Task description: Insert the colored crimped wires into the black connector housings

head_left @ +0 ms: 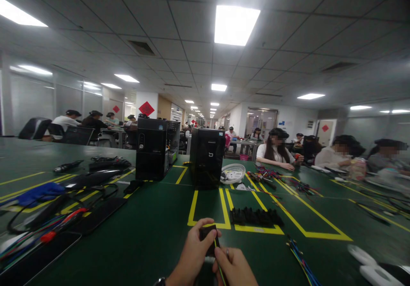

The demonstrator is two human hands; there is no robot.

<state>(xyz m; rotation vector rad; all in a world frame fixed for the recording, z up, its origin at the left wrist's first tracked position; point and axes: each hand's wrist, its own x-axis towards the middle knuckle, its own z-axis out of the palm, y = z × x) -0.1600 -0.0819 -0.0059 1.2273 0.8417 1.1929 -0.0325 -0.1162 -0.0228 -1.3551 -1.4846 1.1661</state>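
Observation:
My left hand is closed around a small black connector block at the bottom centre, just above the green table. My right hand pinches a thin yellow-green wire that runs up to the block. Both hands touch each other over the near table edge. A row of similar black connector blocks lies a little beyond my hands inside a yellow-taped box.
Two black computer towers stand mid-table, with a white basket beside them. Cables, tools and a blue glove crowd the left. Coloured wires lie at right. Other people sit working along the right and far left.

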